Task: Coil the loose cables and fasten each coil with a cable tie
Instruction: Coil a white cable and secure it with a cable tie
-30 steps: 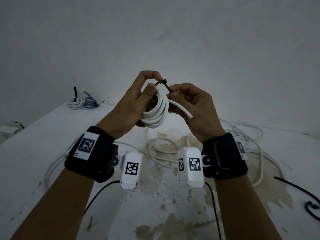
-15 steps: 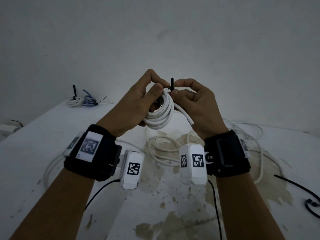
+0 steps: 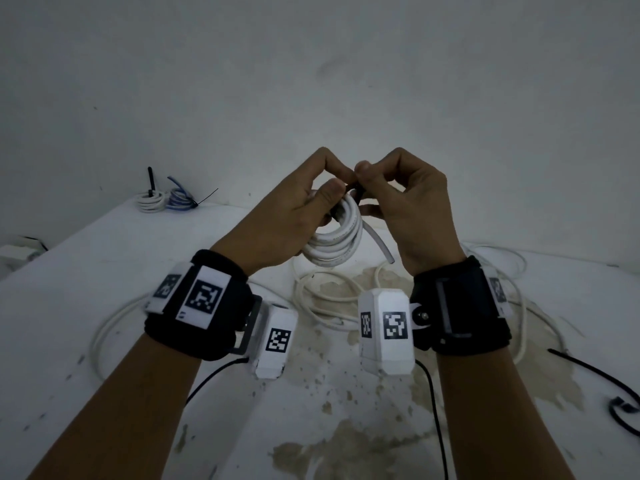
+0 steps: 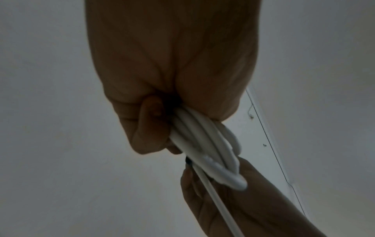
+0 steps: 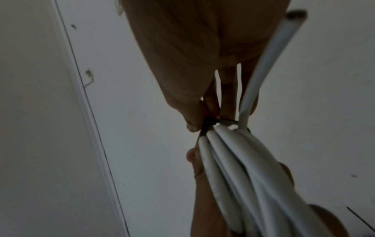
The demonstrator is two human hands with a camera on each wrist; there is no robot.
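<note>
white cable coil (image 3: 337, 237): held up in the air above the table, between both hands; several turns are gathered side by side; 1 free cut end (image 3: 379, 245) is seen sticking out down and to the right, beside the right palm.
black cable tie (image 5: 211, 124): looped round the top of the coil; its head is seen at the left edge of the bundle in the right wrist view; only a dark sliver is shown in the head view.
left hand (image 3: 294, 211): fingers are curled round the coil, thumb pressed on its near side at the top; the turns are seen bunched in the grip in the left wrist view (image 4: 202, 144).
right hand (image 3: 407, 202): thumb and forefinger are closed together on the cable tie at the top of the coil; the other fingers are bent behind the bundle.
table (image 3: 104, 271): white, stained and flecked in the middle; loose white cable (image 3: 311, 299) is spread in loops under and around the hands.
finished white coil (image 3: 151, 200): set at the far left corner, with an upright black tie tail.
finished blue coil (image 3: 180, 199): touching the white one on its right, with a tie tail pointing right.
spare black cable ties (image 3: 588, 370): laid at the right edge of the table, well apart from the hands.
wrist units: 1 black strap with white tagged camera blocks is worn on each wrist.
</note>
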